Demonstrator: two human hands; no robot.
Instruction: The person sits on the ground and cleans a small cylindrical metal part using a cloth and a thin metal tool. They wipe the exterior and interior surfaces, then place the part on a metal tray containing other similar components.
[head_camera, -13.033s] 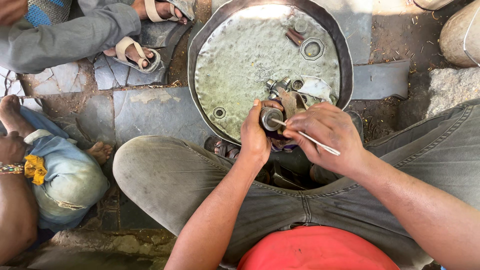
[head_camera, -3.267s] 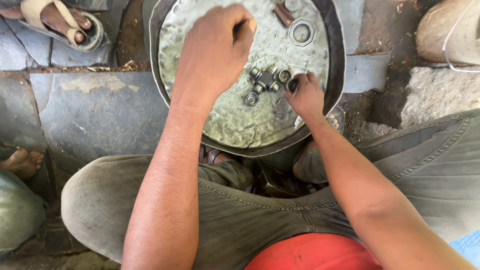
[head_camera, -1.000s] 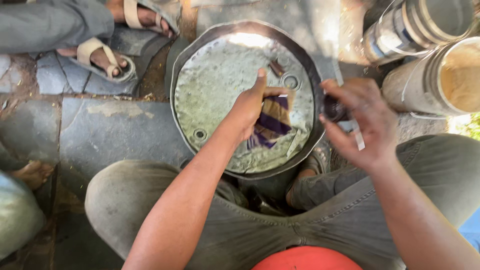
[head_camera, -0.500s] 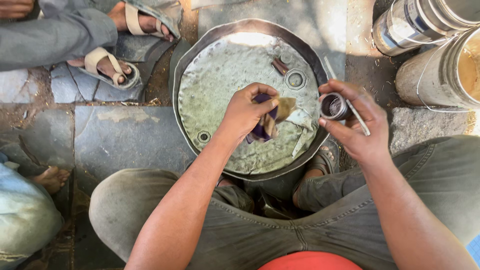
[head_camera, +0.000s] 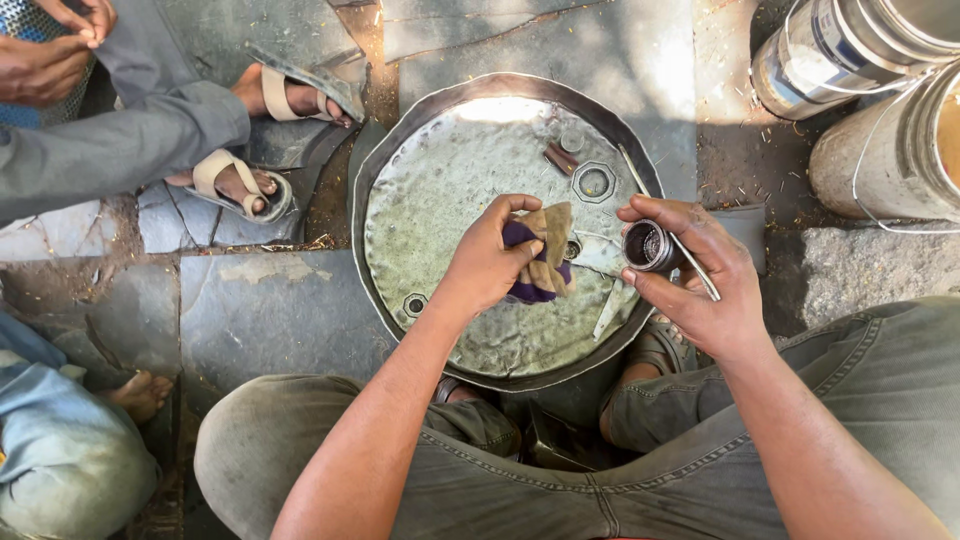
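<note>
Stone floor, round pan (head_camera: 440, 230): left hand (head_camera: 490, 262) grips rag (head_camera: 545, 250), right hand (head_camera: 700, 285) grips bearing cup (head_camera: 645, 245).

Round pan (head_camera: 430, 200) sits on the ground between the knees; left hand (head_camera: 490, 265) holds a rag (head_camera: 540, 262) over it, right hand (head_camera: 700, 275) holds a small cup part (head_camera: 645, 246) at its right edge. Hex nut (head_camera: 593, 182) lies in the pan behind the hands; buckets (head_camera: 880, 110) stand far right, sandalled feet (head_camera: 240, 180) left.
</note>
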